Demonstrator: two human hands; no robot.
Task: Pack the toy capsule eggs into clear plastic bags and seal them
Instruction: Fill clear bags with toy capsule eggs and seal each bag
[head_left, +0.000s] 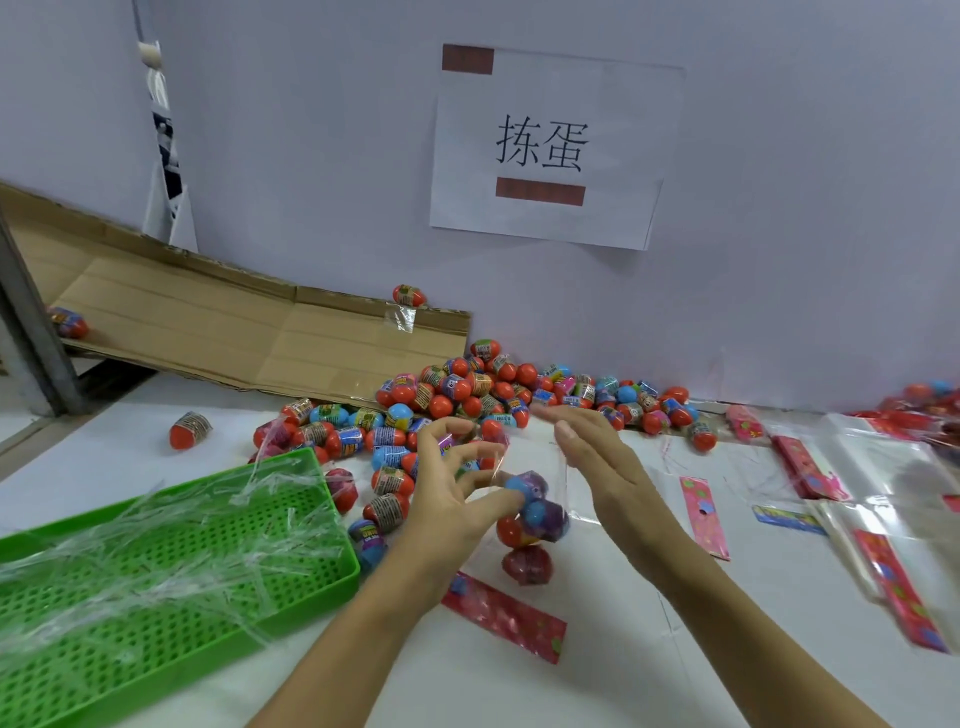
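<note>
Filling step: bag (524, 499) at centre, a few eggs (535, 512) inside. Left hand (457, 493) pinches its mouth; right hand (597, 462) flat, fingers straight, beside it. Egg pile (493, 395) at 12 o'clock. Next, probably: fold mouth, seal.

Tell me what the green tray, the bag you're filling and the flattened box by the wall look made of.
Green tray: rigid moulded plastic, likely; uniform bright colour and a regular grid of perforations. Bag: thin clear glossy film; the capsule eggs show through it and it creases with glints. Flattened box: brown corrugated cardboard, matte, with fold creases and ragged edges.
</note>
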